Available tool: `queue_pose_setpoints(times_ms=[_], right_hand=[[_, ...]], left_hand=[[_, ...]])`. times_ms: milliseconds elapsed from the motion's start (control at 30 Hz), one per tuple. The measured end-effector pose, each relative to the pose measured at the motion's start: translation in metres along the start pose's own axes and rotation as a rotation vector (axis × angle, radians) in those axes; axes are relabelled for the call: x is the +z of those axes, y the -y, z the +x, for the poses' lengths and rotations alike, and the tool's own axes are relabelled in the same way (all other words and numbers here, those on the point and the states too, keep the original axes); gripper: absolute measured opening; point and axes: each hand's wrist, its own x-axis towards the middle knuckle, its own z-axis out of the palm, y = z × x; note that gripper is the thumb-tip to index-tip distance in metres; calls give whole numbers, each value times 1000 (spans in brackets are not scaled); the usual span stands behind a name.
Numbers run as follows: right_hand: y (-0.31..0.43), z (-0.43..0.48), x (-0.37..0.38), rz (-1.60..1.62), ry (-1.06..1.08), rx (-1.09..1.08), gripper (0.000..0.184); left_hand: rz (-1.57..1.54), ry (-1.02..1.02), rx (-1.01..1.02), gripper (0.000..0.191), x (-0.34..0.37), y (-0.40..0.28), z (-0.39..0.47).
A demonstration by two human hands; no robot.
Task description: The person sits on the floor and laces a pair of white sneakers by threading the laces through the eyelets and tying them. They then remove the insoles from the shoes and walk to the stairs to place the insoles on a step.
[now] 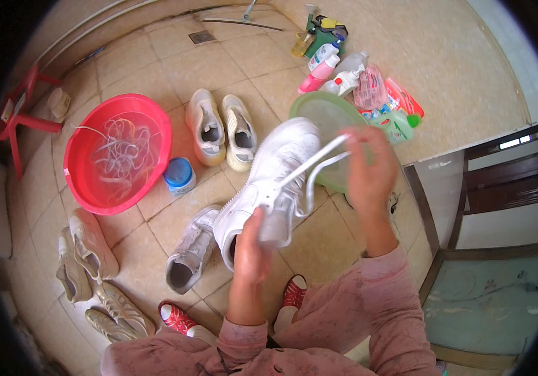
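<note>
A white sneaker (262, 181) is held up in front of me, its toe pointing away and to the right. My left hand (252, 251) grips it at the collar and tongue. A white shoelace (313, 162) is still threaded in the shoe's eyelets and stretches to the right. Its end is pinched in my right hand (372, 164), which is blurred. Below the held shoe, another white sneaker (191, 254) stands on the tiled floor, its upper open and no lace visible in it.
A red basin (78, 192) holds loose white laces (125, 145) in water. Beside it stands a blue-lidded jar (178, 174). Other shoes (207, 127) stand ahead and more shoes (92, 249) at left. A green basin (316, 105) and several cleaning bottles (320, 73) are at right. A red stool (27, 117) stands far left.
</note>
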Motion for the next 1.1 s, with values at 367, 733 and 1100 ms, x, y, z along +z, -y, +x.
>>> queue_pose_setpoints(times_ms=[367,733,1100], right_hand=[[2,-12,-2,-155,443,-419,26],[-6,3,5,-93,38,3,9],[-22,46,-75,1052,356,158,14]], left_hand=[[163,-79,-52,46,-4,-1,-2],[171,-56,-54,48,-9,5,4],[-73,-114,-8,50,-33,2,16]])
